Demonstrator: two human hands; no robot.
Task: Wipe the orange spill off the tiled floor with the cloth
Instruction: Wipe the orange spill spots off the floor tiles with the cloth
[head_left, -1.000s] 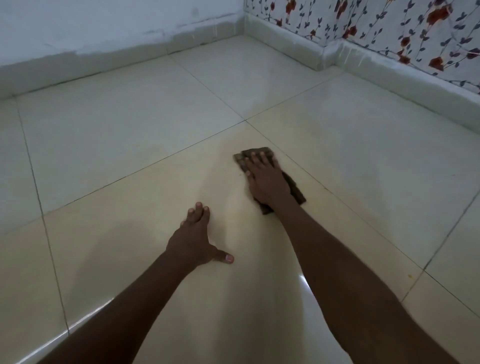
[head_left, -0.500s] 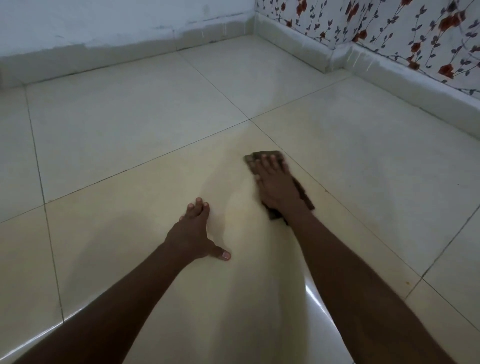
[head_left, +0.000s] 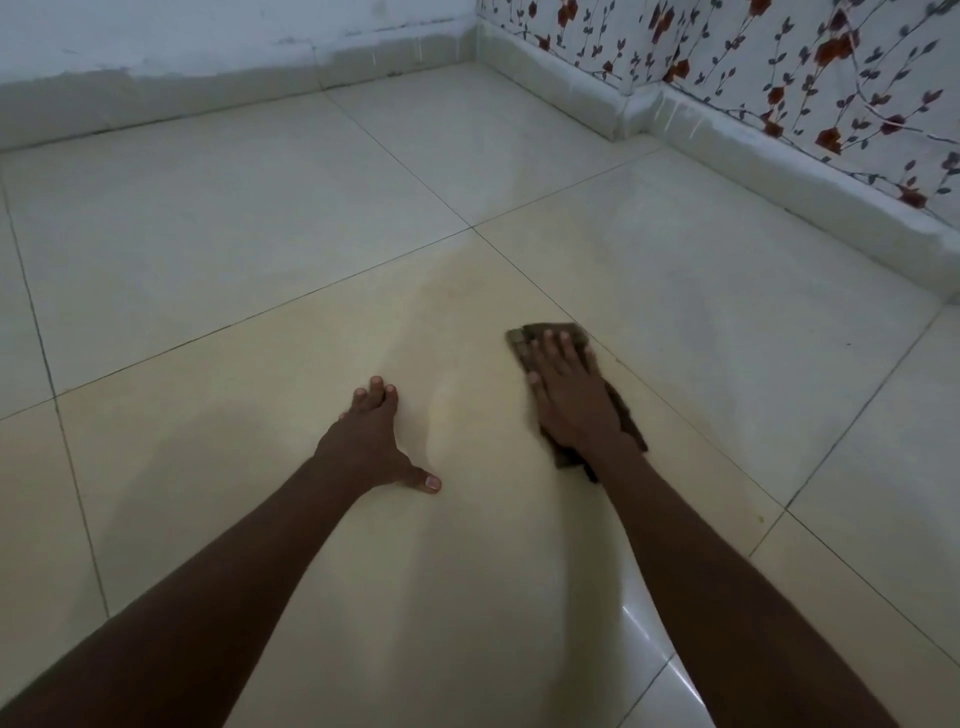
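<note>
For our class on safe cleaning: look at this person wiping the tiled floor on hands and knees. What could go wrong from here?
1. The left hand is braced flat on the glossy, yellowish-smeared tile; if that film is wet, the hand may slip.
2. The right hand presses a small dark cloth, which may only spread the faint streak instead of lifting it.
3. Residue may settle into the grout line beside the cloth.

Brown cloth (head_left: 524, 338), cream tiled floor (head_left: 208, 234), red-flowered wall (head_left: 779, 67)
</note>
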